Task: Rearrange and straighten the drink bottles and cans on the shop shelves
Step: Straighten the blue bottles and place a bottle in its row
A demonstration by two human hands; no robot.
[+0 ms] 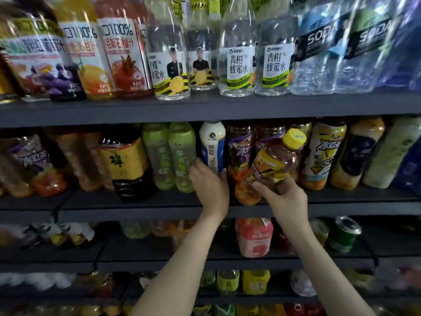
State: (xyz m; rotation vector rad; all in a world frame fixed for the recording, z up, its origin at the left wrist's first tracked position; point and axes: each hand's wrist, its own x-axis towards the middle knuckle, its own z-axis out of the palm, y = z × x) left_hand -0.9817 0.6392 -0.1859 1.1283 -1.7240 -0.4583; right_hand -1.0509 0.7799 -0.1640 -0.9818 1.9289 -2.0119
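Yellow-capped bottle [276, 160] leans tilted above my right hand [283, 198], fingers grasping its base; just left, my left hand [209, 185] fingers grasp the white-and-blue bottle [213, 147] standing on the shelf [114, 208].

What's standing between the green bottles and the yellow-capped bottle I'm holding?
In the head view: the white-and-blue bottle that your left hand grips, plus a purple-labelled bottle.

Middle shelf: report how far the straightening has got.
Done: the top-shelf bottles stand upright in a row. In hand: the right hand holds a tilted yellow-capped bottle before the row; the left hand grips the white-and-blue bottle, barcode outward. Left: seating both, and the green can below, which looks tilted.
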